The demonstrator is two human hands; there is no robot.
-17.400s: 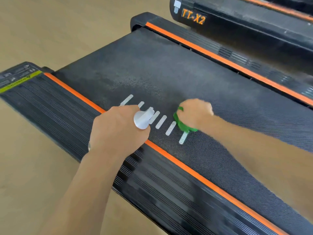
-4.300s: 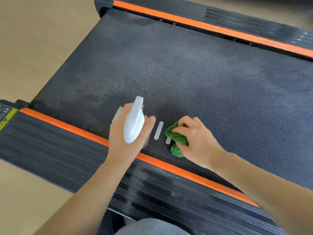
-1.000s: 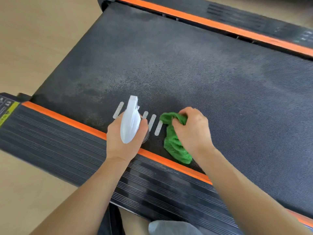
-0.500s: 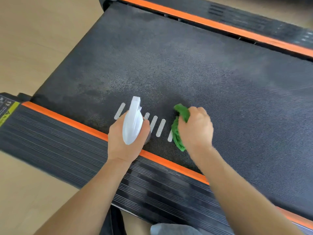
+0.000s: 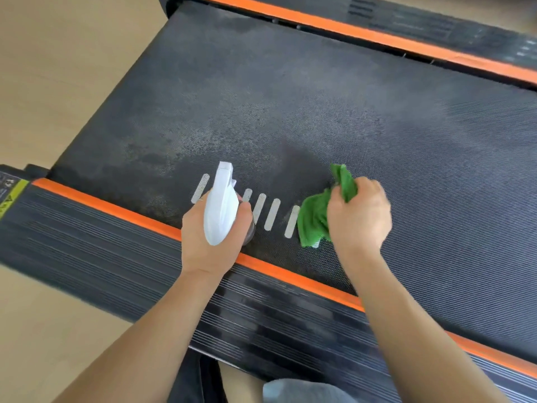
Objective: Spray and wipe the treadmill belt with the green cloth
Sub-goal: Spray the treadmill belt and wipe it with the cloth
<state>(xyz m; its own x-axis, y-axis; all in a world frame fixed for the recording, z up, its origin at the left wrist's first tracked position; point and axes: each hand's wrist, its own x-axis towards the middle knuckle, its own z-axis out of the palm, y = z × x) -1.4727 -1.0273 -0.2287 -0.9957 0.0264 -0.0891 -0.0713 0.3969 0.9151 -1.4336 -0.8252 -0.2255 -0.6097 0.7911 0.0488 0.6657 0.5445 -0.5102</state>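
The black treadmill belt (image 5: 319, 112) fills the middle of the view, with damp dark patches left of centre and several white stripes near its front edge. My left hand (image 5: 213, 239) grips a white spray bottle (image 5: 220, 210), nozzle pointing away from me over the belt's near edge. My right hand (image 5: 359, 218) holds the bunched green cloth (image 5: 315, 219) against the belt just right of the stripes. One cloth corner sticks up above my fingers.
An orange strip and a ribbed black side rail (image 5: 116, 257) run along the belt's near edge. A second orange-edged rail (image 5: 377, 33) borders the far side. Tan floor (image 5: 58, 68) lies to the left. A grey knee (image 5: 305, 391) shows at the bottom.
My right hand has slid the green cloth rightward along the belt, uncovering more white stripes. The left hand and spray bottle have stayed nearly in place.
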